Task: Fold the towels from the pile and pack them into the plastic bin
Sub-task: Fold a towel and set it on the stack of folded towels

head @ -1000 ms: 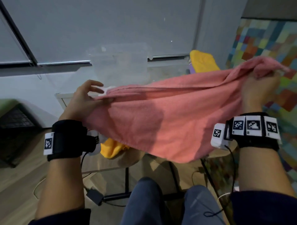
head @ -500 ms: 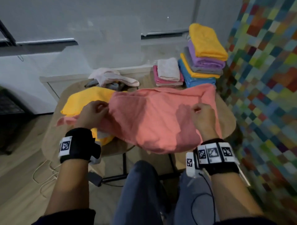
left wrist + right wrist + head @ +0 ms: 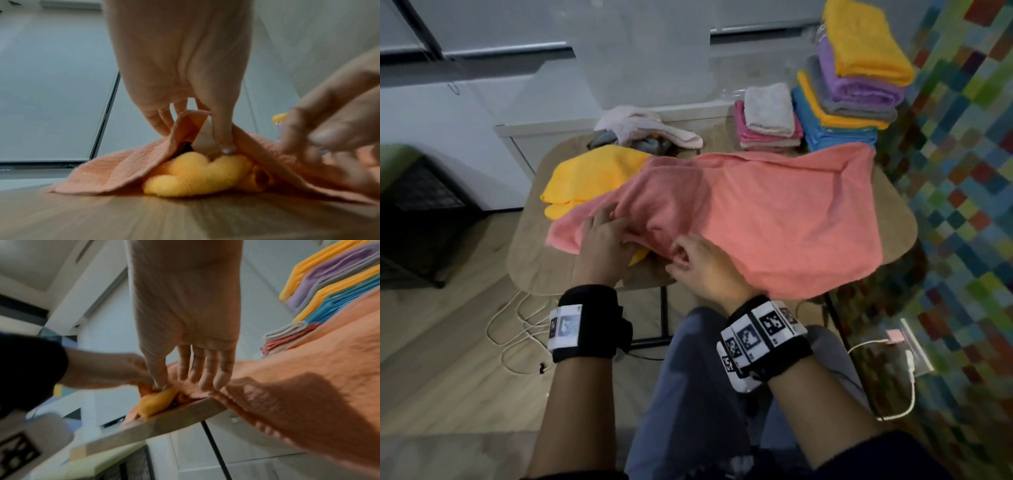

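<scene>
Head view: both hands (image 3: 650, 253) pinching coral towel's (image 3: 774, 212) near-left corner, long axis stretching rightward toward folded stacks (image 3: 839, 106).

The yellow towel (image 3: 589, 178) lies partly hidden under the coral towel (image 3: 774, 212); left fingertips (image 3: 602, 214) vanish into that coral towel's folds (grip unclear); the right hand (image 3: 333, 126) beside it blurs.

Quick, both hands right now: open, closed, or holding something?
Left hand: closed, pinching the near edge of the pink towel.
Right hand: fingers on the same towel; whether it is gripping cannot be told.
</scene>
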Available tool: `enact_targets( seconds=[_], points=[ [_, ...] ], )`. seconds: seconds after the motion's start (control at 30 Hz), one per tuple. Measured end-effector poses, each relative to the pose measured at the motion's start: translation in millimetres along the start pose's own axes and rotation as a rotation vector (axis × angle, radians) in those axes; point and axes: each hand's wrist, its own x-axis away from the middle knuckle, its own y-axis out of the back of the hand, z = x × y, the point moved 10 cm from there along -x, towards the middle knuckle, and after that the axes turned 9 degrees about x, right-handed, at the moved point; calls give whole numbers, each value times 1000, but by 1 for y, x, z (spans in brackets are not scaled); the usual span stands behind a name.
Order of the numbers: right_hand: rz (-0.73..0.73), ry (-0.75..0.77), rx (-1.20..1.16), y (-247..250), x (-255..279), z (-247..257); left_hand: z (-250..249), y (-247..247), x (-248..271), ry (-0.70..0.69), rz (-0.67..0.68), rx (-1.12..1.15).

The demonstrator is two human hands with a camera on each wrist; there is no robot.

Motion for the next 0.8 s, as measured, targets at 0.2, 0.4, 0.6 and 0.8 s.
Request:
enact_targets(
  seconds=[0.2,0.4,0.6,0.8],
  points=[
    [-271,-100,155,18,-16,20,-39,36,0,-66,-163,144],
    [-494,-162,160,77,-1,-8,-33,64,1,-9,-427,521],
    [-585,-496,274,153,49,-112,-40,55,-13,-62,-276,700],
    [-722,-733,260,213,97,-166,-19,27,-12,105,-41,38]
  ],
)
